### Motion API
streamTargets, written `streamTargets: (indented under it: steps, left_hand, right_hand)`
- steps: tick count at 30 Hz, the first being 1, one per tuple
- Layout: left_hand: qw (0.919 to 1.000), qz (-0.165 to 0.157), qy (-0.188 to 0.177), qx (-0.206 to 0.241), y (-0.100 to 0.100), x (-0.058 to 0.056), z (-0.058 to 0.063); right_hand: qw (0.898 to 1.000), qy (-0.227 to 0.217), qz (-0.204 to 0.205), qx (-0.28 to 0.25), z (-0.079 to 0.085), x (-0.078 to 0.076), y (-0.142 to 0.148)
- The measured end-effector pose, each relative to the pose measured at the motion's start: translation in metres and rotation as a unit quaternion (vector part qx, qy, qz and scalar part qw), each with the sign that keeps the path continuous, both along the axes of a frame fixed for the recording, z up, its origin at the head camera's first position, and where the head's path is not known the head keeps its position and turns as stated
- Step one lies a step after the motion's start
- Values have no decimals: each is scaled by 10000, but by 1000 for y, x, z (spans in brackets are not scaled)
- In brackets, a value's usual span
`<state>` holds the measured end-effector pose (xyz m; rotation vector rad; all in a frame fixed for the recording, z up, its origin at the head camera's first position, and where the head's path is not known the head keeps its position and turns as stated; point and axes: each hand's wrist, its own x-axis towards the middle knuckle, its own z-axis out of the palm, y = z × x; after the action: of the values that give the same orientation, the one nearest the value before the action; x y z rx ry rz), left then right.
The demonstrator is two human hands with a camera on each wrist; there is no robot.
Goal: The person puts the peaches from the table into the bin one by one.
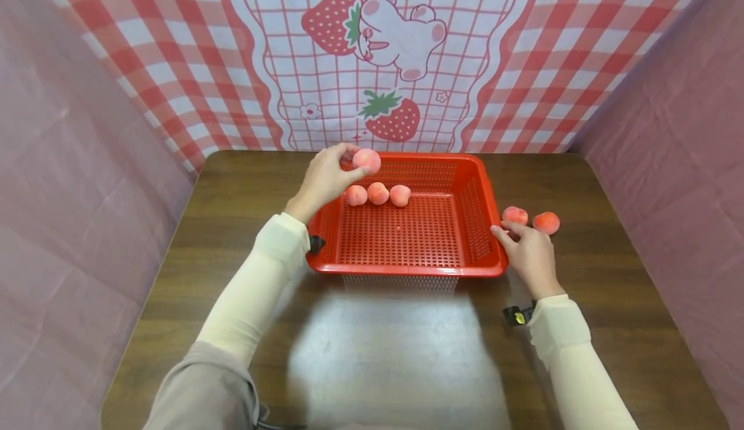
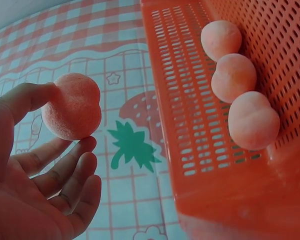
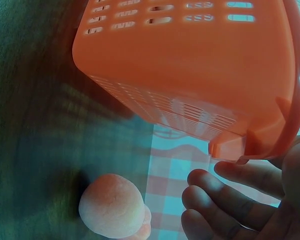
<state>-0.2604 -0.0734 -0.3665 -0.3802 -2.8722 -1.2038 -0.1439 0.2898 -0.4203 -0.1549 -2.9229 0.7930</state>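
Observation:
My left hand (image 1: 327,178) pinches a peach (image 1: 367,161) between thumb and fingers, above the back left of a red plastic basket (image 1: 401,270). In the left wrist view this peach (image 2: 72,107) is held up outside the basket wall. Three peaches (image 1: 378,194) sit in a row inside the basket along its back left. My right hand (image 1: 530,259) holds the basket's right rim, thumb over the edge and fingers outside. Beside that hand, two more peaches (image 1: 515,215) (image 1: 546,223) lie on the table; in the right wrist view one peach (image 3: 112,206) partly hides the other.
The basket stands on a brown wooden table (image 1: 232,301). Behind it hangs a red-and-white checked cloth (image 1: 192,42) with strawberry prints. Pink cloth walls (image 1: 75,223) close off both sides. A dark strap device (image 1: 517,316) is on the right wrist.

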Motion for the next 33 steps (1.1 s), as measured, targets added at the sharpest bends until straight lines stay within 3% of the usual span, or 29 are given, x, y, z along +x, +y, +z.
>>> streamTargets:
  steps: [12,21,28,33]
  left_hand:
    - [9993,-140,-336,130,19,-7,-16]
    - [9987,-239,-322,320,32,-8,-24]
    - [9994,-339,-27,65,45,-9,-33]
    - [9988,-492,-34,-71,55,-11,-38]
  right_hand:
    - [10000,23,-6,9,0,0,-1]
    - [9999,-117,-46,-95,0,1,0]
    - [9994,-280,-105,-199,0,1,0]
    - [9992,-309,-137,-197,0,2,1]
